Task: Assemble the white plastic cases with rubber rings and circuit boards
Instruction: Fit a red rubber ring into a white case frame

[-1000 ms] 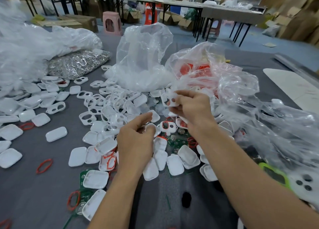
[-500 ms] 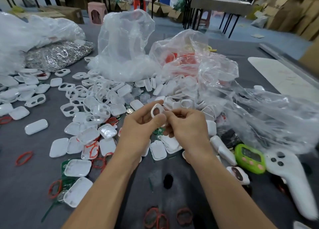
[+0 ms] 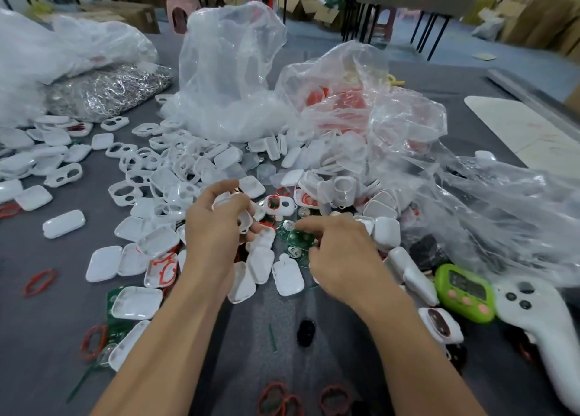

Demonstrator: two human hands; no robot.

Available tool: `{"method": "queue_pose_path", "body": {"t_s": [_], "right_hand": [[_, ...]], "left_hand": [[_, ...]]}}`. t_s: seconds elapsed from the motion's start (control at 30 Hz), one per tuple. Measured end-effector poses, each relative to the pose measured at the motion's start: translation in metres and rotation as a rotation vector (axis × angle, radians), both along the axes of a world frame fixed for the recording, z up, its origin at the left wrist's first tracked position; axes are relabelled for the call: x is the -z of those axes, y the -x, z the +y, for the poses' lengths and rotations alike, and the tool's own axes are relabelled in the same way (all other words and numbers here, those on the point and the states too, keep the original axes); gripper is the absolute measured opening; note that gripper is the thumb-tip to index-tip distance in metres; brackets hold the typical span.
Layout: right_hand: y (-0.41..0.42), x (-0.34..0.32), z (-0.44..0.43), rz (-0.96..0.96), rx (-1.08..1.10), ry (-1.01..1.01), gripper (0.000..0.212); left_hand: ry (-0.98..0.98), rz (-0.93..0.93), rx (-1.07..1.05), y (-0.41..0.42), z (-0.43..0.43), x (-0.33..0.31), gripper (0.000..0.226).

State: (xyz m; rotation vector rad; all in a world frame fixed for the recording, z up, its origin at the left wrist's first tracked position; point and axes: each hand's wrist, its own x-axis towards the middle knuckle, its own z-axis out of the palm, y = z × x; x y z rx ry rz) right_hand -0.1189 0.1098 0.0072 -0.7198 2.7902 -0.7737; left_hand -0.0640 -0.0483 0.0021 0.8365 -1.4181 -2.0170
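Observation:
My left hand (image 3: 216,227) grips a small white case part (image 3: 244,224) above the pile. To its right, my right hand (image 3: 340,255) reaches into a cluster of green circuit boards (image 3: 296,239); its index finger and curled fingers close on one board. Just beyond the hands lies a white case front with a red rubber ring (image 3: 276,202) fitted in it. White case halves (image 3: 103,263) and window frames (image 3: 125,192) are strewn over the grey table (image 3: 31,337). Loose red rubber rings (image 3: 40,280) lie at the left and near the front edge.
Crumpled clear bags stand behind the pile, one empty (image 3: 232,70) and one with red rings (image 3: 345,101). A bag of silver metal parts (image 3: 106,89) lies at the back left. A green timer (image 3: 464,293) and a white controller (image 3: 539,321) sit at the right.
Both hands held one white case front together half a second ago. The right hand has let go and dropped to the green boards; the left hand keeps the white part.

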Motion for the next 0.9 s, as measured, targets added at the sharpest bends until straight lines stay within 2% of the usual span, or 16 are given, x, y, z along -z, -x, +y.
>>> {"method": "queue_pose_path", "body": {"t_s": [0.1, 0.17, 0.37, 0.53, 0.57, 0.7, 0.83, 0.9], "right_hand": [[0.008, -0.003, 0.015, 0.050, 0.158, 0.134, 0.038], [0.014, -0.004, 0.023, 0.117, 0.209, 0.119, 0.030], [0.016, 0.001, 0.017, 0.170, 0.123, -0.051, 0.024], [0.015, 0.005, 0.011, 0.275, 0.139, -0.131, 0.012], [0.015, 0.006, 0.011, 0.292, 0.148, -0.072, 0.011], [0.013, 0.004, 0.017, 0.223, 0.264, 0.376, 0.013], [0.011, -0.002, 0.020, -0.094, 0.320, 0.726, 0.022], [0.009, -0.007, 0.020, -0.187, 0.282, 0.840, 0.026]], "left_hand": [[-0.017, -0.007, -0.003, -0.001, -0.003, -0.001, 0.009], [-0.053, -0.012, 0.023, -0.001, -0.002, -0.004, 0.025], [-0.057, 0.036, 0.170, -0.004, 0.006, -0.005, 0.064], [-0.054, 0.060, 0.204, -0.005, 0.010, -0.007, 0.052], [-0.038, 0.047, 0.207, -0.005, 0.011, -0.006, 0.049], [0.042, -0.013, 0.245, -0.006, 0.014, -0.002, 0.039], [0.044, 0.024, 0.334, -0.002, 0.018, 0.000, 0.030], [0.007, 0.061, 0.392, -0.002, 0.020, -0.001, 0.034]]}}
